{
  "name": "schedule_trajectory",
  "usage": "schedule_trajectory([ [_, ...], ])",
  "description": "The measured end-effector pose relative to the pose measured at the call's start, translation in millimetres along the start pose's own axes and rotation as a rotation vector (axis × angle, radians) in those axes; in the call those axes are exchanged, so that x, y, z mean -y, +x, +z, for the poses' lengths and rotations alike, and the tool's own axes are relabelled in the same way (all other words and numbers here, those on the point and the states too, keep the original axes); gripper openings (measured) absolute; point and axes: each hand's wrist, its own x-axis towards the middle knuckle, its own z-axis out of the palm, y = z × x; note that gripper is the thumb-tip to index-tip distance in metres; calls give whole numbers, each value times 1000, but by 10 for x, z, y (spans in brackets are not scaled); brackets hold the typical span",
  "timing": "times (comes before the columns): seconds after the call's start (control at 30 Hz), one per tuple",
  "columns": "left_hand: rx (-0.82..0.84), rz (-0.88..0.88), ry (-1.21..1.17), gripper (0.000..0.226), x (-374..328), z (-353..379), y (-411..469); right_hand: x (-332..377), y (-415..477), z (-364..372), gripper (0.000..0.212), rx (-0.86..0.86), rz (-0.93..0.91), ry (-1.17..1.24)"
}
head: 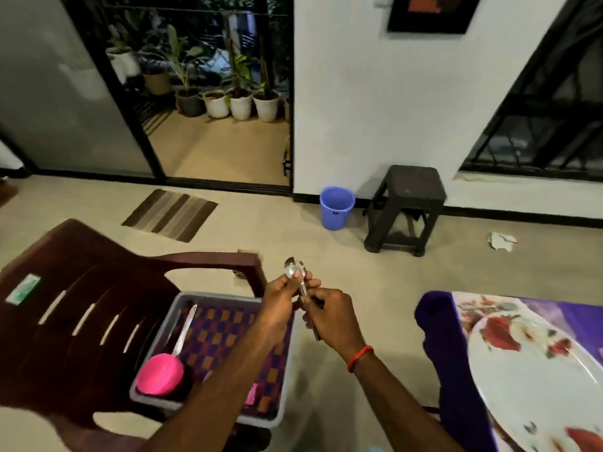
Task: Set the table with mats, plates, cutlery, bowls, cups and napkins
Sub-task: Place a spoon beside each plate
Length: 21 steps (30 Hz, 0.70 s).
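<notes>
Left hand point(280, 303) and right hand point(333, 317) both curl tight round a bunch of shiny metal spoons point(294, 273), just above the far edge of the grey plastic tray point(215, 295). If they are pulled apart too fast, one spoon could slip and fall beside the tray.
</notes>
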Motion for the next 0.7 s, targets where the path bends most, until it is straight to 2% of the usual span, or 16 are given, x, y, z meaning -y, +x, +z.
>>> schedule_trajectory([
  [0.17,72,-79,109,24,214,644,-115,-295,-283,-651,16,-45,57,-32],
  [0.3,114,-132,145,24,347,912,-190,-548,-450,-1017,19,-73,129,36],
  [0.43,178,-183,205,22,552,1247,-251,-860,-651,-1436,22,-209,221,137],
  [0.6,319,-208,318,24,785,1635,-339,-1110,-926,-1723,8,-412,285,294],
  [0.7,431,-215,400,23,859,1885,-378,-1179,-1018,-1827,4,-478,299,347],
])
